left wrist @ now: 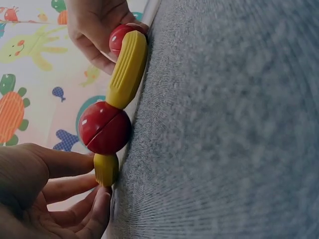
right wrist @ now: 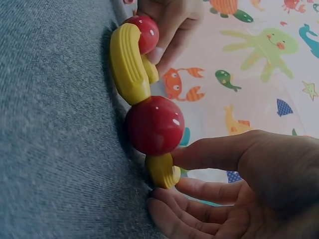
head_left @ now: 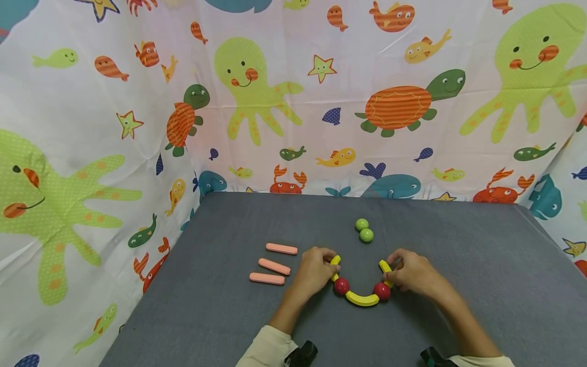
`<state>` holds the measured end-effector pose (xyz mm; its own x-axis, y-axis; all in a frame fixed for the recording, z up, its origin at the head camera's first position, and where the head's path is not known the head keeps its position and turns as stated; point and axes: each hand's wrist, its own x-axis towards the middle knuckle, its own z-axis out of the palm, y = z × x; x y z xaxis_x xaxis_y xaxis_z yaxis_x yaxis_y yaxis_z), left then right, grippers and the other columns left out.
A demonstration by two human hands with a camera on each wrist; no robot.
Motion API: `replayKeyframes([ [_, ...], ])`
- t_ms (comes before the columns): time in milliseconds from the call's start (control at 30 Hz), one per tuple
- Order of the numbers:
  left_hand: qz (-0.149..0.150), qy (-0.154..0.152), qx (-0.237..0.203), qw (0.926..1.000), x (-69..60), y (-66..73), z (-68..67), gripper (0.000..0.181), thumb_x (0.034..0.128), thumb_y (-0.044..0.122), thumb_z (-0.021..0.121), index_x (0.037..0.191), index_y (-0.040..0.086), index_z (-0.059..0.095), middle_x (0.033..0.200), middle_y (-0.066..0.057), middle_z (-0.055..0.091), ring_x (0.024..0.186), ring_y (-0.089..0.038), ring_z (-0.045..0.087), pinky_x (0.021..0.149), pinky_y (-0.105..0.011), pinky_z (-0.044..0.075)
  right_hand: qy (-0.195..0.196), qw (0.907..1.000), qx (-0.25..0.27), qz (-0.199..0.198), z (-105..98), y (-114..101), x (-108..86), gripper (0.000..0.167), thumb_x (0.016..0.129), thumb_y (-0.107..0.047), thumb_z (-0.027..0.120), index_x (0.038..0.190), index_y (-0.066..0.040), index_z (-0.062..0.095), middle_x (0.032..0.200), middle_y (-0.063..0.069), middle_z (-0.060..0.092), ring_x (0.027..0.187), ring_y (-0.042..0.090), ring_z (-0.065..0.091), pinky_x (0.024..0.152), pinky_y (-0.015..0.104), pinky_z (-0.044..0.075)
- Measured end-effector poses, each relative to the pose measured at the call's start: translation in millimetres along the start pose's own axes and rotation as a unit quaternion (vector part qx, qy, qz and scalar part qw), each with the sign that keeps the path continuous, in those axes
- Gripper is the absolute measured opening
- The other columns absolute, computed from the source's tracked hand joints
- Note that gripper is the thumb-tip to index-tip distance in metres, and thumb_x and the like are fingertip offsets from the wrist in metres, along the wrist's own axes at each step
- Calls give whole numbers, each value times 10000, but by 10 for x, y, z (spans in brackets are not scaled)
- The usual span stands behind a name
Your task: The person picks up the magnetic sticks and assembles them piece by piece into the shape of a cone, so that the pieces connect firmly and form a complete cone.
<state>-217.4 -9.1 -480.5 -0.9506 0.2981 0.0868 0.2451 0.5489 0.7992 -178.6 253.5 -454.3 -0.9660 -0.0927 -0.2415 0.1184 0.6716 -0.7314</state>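
In the head view a curved row lies on the grey cloth: a yellow banana piece (head_left: 362,299) at the bottom, a red ball (head_left: 341,286) and another red ball (head_left: 382,291) at its ends, and a banana piece rising from each ball. The left hand (head_left: 314,272) pinches the left upper banana (head_left: 336,261); the right hand (head_left: 415,273) pinches the right upper banana (head_left: 384,265). In the left wrist view, thumb and fingers hold a banana (left wrist: 106,169) beside a red ball (left wrist: 104,128). The right wrist view shows fingers round a banana (right wrist: 163,171) touching a red ball (right wrist: 155,125).
Several things share the grey table (head_left: 220,316): three pink sticks, the top one (head_left: 282,248) left of the left hand, and two green balls, the nearer (head_left: 366,235) beyond the row. A patterned curtain (head_left: 284,168) hangs behind and at the left.
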Motion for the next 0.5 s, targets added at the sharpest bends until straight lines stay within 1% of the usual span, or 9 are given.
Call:
replayKeyframes([
  [67, -43, -56, -11, 10000, -2, 7, -3, 255, 887, 66, 850, 1125, -6, 795, 1016, -82, 776, 788, -32, 649, 684, -203, 554, 41, 10000, 12, -37, 13, -1, 2, 372, 910, -142, 796, 1187, 43, 628, 872, 63, 712, 728, 204, 667, 659, 376, 603],
  [167, -98, -247, 29, 9996, -14, 25, -6, 258, 894, 104, 851, 1133, 20, 800, 1003, -49, 772, 810, -33, 644, 711, -221, 558, 113, 9999, -37, -102, 22, 4, 6, 353, 905, -113, 766, 1201, 41, 652, 897, 67, 715, 735, 200, 665, 660, 367, 591],
  [333, -2, -635, 101, 9979, -30, 49, 26, 272, 917, 152, 834, 1168, 52, 798, 1004, -3, 756, 860, -39, 627, 768, -246, 548, 287, 9990, -239, -239, 29, 21, 24, 354, 904, -102, 739, 1234, 17, 692, 891, 53, 698, 727, 184, 625, 636, 355, 520],
  [400, 65, -725, 83, 9973, -35, 58, 53, 271, 922, 150, 829, 1173, 52, 798, 1001, -5, 753, 851, -32, 622, 763, -239, 544, 327, 9988, -258, -275, 31, 30, 33, 355, 907, -106, 732, 1242, 5, 700, 874, 45, 680, 720, 181, 606, 624, 347, 489],
  [500, 88, -791, 26, 9968, -49, 83, 87, 274, 928, 139, 820, 1185, 49, 794, 1006, -6, 746, 835, -15, 612, 748, -220, 535, 361, 9986, -238, -315, 42, 40, 46, 355, 901, -101, 718, 1245, -12, 711, 852, 39, 662, 708, 183, 594, 607, 334, 464],
])
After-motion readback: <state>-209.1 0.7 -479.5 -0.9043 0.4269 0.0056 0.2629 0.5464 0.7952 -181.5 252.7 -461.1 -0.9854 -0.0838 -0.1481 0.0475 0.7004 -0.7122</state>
